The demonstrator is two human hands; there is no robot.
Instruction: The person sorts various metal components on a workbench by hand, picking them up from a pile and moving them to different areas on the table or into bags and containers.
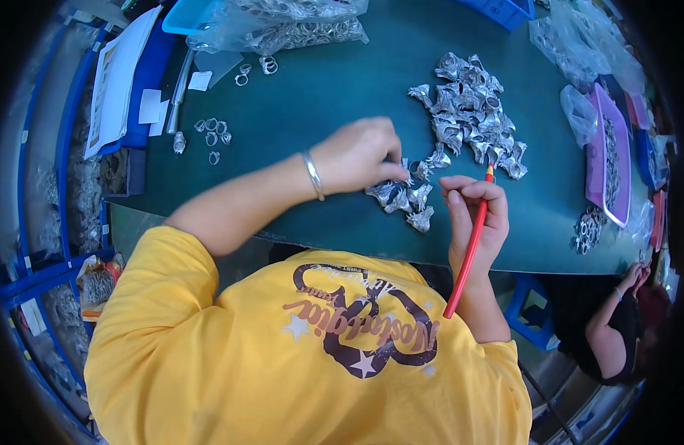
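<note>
My left hand [362, 154], with a silver bangle at its wrist, reaches across to a small group of silvery metal ring castings [398, 196]. Its fingers are pinched on one silvery ring casting [408, 176], mostly hidden by the fingertips. To the right, my right hand [479, 222] is raised near the table's front edge, closed round a red pencil [466, 265]. The pencil tip points away from me, toward a larger heap of similar castings [471, 107]. Thumb and index of that hand come close together; nothing shows between them.
Several loose rings [212, 133] lie at the left on the green table [319, 89]. Clear bags of rings [297, 30] rest at the back. A purple basket [603, 148] stands at the right edge. Another person's arm [610, 326] shows at lower right, beside a blue stool [531, 311].
</note>
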